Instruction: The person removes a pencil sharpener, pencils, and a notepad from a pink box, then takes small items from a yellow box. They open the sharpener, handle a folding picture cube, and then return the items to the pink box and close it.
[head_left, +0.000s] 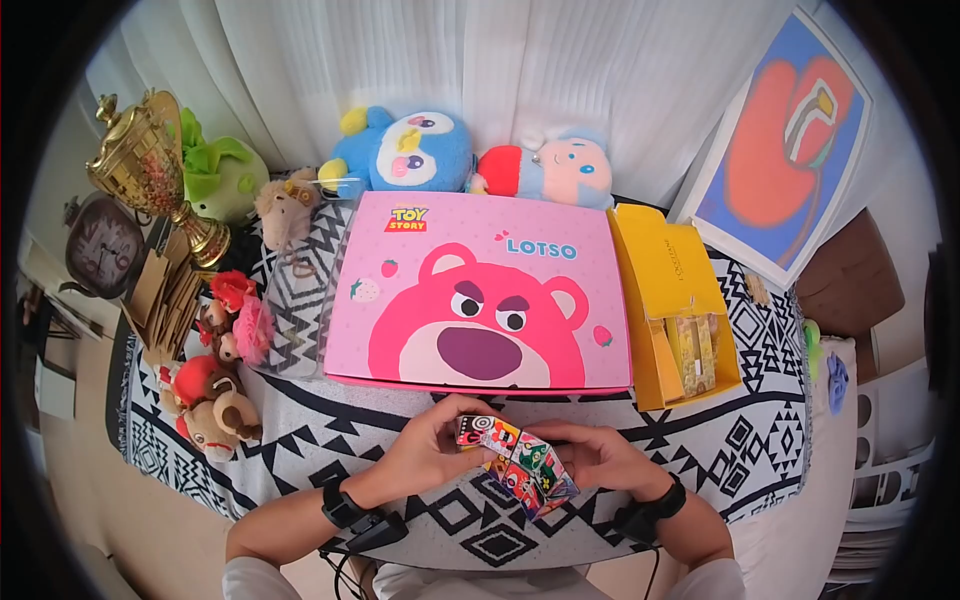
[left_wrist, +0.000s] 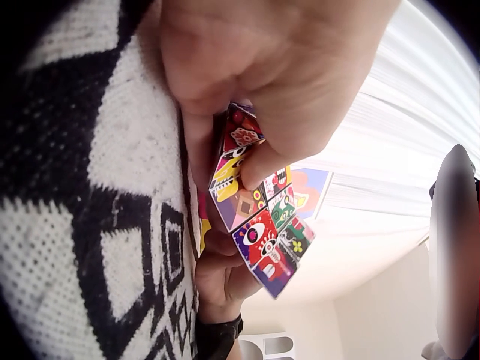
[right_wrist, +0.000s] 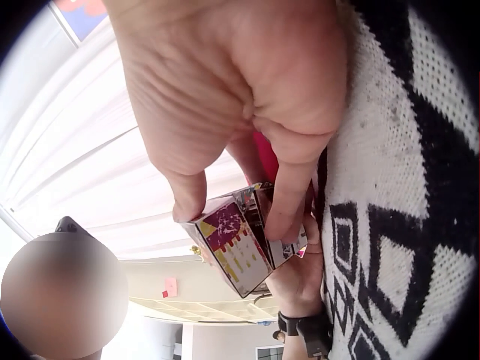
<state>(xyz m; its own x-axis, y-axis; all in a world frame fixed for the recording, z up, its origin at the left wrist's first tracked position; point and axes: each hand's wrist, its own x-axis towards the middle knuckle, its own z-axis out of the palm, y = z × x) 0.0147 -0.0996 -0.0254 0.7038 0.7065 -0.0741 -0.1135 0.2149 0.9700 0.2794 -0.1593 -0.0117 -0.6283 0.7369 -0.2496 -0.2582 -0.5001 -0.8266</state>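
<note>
A colourful printed folding cube toy (head_left: pixel 522 462) is held between both hands above the patterned cloth, its blocks tilted apart at an angle. The left hand (head_left: pixel 437 455) grips its left end, thumb on the printed face. On its right end, the right hand (head_left: pixel 604 460) has thumb and fingers round the edges. In the left wrist view the left hand (left_wrist: pixel 274 75) pinches the toy (left_wrist: pixel 259 217) from above. The right wrist view shows the right hand (right_wrist: pixel 240 97) pinching blocks of the toy (right_wrist: pixel 234 244), with a slanting gap between them.
Beyond the hands lies a pink bear-print box (head_left: pixel 480 300); a yellow box (head_left: pixel 672 260) is right of it. Plush toys (head_left: pixel 420 150) line the back. At the left are a gold trophy (head_left: pixel 150 165), a clock (head_left: pixel 103 245) and small dolls (head_left: pixel 215 400). A picture (head_left: pixel 775 150) leans back right.
</note>
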